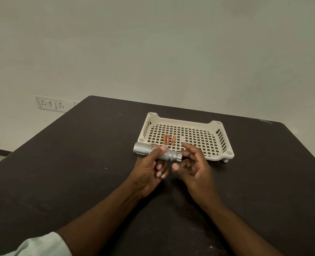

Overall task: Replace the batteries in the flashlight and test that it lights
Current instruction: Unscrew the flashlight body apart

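Head view, starting at the bottom of the frame: two bare forearms reach up from the lower edge over the dark tabletop [60, 163], a pale sleeve [40, 244] showing at lower left. At mid-frame the left hand [149, 169] is wrapped around the barrel of the silver flashlight [156, 152], thumb laid on top, holding it level above the tabletop with the wide head pointing to the left of the frame. The right hand [193, 163] is loosely curled with nothing held, its fingertips [185, 145] at the tail cap; whether they press on it I cannot tell.

Metal and stiff, the flashlight looks solid for its size and will take a firm squeeze. Its smooth head would probably slip, so the knurled band on the barrel and the ribbed tail cap are the places to grip when twisting it open.

Just beyond the hands sits a cream perforated tray [225, 143], and three small orange batteries [168, 139] lie side by side in its near-left part. They are light, smooth and round, likely to roll, and best pinched at the middle.
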